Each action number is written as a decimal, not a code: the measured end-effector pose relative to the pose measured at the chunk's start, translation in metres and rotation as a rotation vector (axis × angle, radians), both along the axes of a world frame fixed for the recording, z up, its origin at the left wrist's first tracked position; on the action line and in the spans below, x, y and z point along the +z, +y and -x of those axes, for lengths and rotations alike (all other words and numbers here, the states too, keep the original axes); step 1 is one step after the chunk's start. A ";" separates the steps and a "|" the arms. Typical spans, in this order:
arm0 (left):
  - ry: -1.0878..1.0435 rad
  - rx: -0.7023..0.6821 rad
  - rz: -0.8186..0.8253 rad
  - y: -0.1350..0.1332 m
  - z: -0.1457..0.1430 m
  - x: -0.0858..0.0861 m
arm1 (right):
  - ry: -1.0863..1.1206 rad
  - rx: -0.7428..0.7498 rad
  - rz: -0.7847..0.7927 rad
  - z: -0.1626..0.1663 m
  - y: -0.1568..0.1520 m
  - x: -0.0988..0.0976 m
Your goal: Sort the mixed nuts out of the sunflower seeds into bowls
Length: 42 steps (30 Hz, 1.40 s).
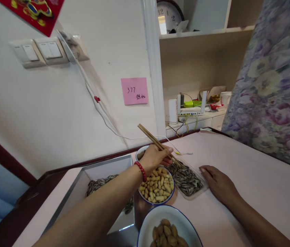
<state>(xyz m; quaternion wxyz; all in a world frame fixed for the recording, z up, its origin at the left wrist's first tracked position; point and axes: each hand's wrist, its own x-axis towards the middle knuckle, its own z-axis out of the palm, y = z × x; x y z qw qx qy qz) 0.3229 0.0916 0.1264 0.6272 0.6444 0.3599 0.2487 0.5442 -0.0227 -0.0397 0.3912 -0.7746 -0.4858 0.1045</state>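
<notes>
My left hand (154, 157), with a red bead bracelet (141, 170) at the wrist, is closed around a pair of wooden chopsticks (152, 138). Their tips reach down toward the clear tray of sunflower seeds (186, 178). The hand hovers over a blue-rimmed bowl of peanuts (157, 187). My right hand (218, 183) lies flat on the pale pink table (250, 171), fingers stretched out, just right of the seed tray and holding nothing.
A white bowl with almonds (167, 231) sits nearest me. A metal tray (104, 187) with more sunflower seeds stands at left. Another bowl (141, 151) is partly hidden behind my left hand. A floral cloth (273, 85) hangs at right; a white cable (104, 113) runs down the wall.
</notes>
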 end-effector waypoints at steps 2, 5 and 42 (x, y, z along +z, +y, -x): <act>0.002 -0.006 -0.004 0.000 -0.001 -0.001 | 0.002 0.002 -0.001 0.000 0.000 0.000; 0.002 -0.010 -0.013 0.001 -0.002 -0.002 | 0.008 0.004 -0.002 -0.001 0.000 -0.001; 0.215 0.284 -0.221 0.005 0.207 0.028 | 0.014 -0.018 0.144 -0.021 0.001 -0.018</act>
